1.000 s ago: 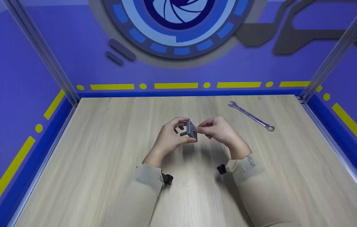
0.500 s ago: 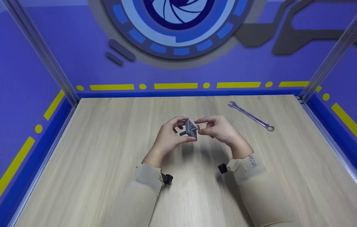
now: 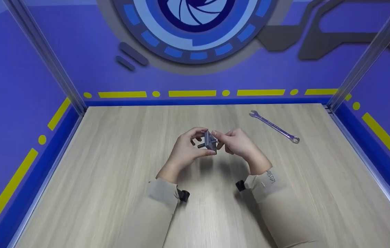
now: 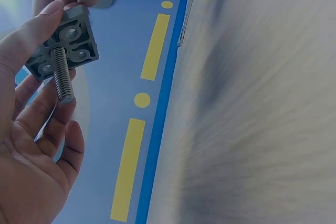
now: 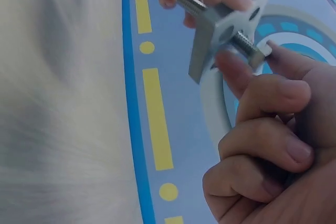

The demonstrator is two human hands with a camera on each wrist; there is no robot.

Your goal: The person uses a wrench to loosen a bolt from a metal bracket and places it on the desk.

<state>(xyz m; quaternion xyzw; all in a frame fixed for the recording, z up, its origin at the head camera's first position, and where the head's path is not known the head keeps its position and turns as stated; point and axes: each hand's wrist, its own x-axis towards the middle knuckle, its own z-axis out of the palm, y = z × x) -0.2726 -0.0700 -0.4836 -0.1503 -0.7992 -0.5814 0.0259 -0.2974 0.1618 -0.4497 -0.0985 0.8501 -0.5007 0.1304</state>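
Observation:
My left hand [image 3: 184,146] grips a small grey square plate [image 4: 72,46] by its edges, thumb on one side and fingers on the other. The plate has several holes and a ribbed face. A threaded metal bolt [image 4: 63,80] runs through it and sticks out on both sides. At the head end of the bolt is my right hand [image 3: 241,146]. In the right wrist view its thumb and blurred index finger pinch around the bolt head [image 5: 256,59], while the other fingers curl into the palm. A gap of bare shank shows between bolt head and plate.
A metal combination wrench [image 3: 274,126] lies on the wooden table [image 3: 119,165], behind and to the right of the hands. Blue printed panels [image 3: 181,81] wall the table at the back and both sides, with metal posts in the corners.
The right thumb and index finger spread apart around the bolt head half a second ago, and now close on it again in a turned pose. Left hand and plate stay almost still.

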